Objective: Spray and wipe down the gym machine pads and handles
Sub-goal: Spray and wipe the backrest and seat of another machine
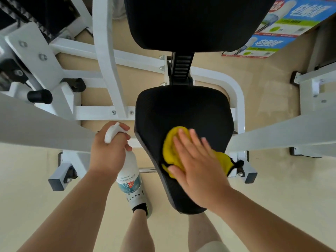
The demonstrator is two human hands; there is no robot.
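Note:
A black seat pad (183, 110) of a white gym machine fills the middle of the view, with a black back pad (190, 20) above it. My right hand (198, 166) lies flat, fingers spread, pressing a yellow cloth (171, 142) onto the near part of the seat. Left of the seat, my left hand (107, 151) grips the neck of a white spray bottle (130, 175), its white trigger head (113, 131) poking out above my fingers and its blue label below my wrist.
White frame bars (107, 57) cross behind and left of the seat, with a black rubber-capped handle (40, 96) at far left. Grey arms (283, 131) slant in from both sides. Blue printed boxes (283, 20) lie at top right. My feet stand on beige floor (272, 188).

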